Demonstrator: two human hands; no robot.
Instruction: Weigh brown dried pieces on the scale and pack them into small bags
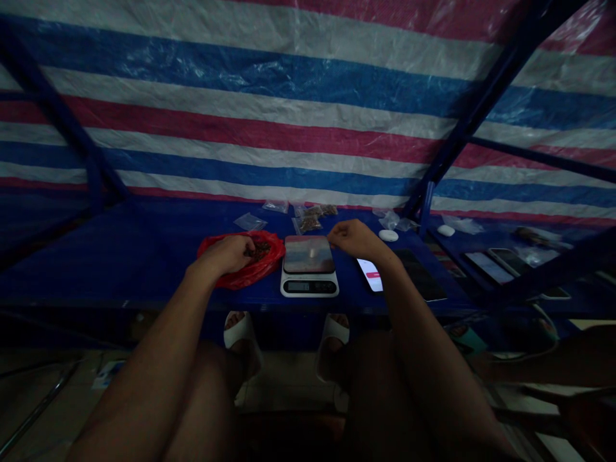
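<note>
My left hand (232,253) reaches into an open red plastic bag (240,277) of small dark brown pieces (262,249). Its fingers are drawn together on the pieces, and the fingertips are partly hidden. Right of the bag stands a small white kitchen scale (309,285) with a metal plate and a lit display too small to read. A pale spot, perhaps a reflection or a small object, shows on the plate. At the plate's right edge is my right hand (353,239), fingers curled down and closed; whatever they may hold is hidden.
Behind the scale lie clear bags of brown bits (310,222) and an empty clear bag (250,222). To the right are a white case (388,235), a lit phone (369,274) and a dark tablet (423,276). Blue metal bars (426,192) rise before a striped sheet (289,138).
</note>
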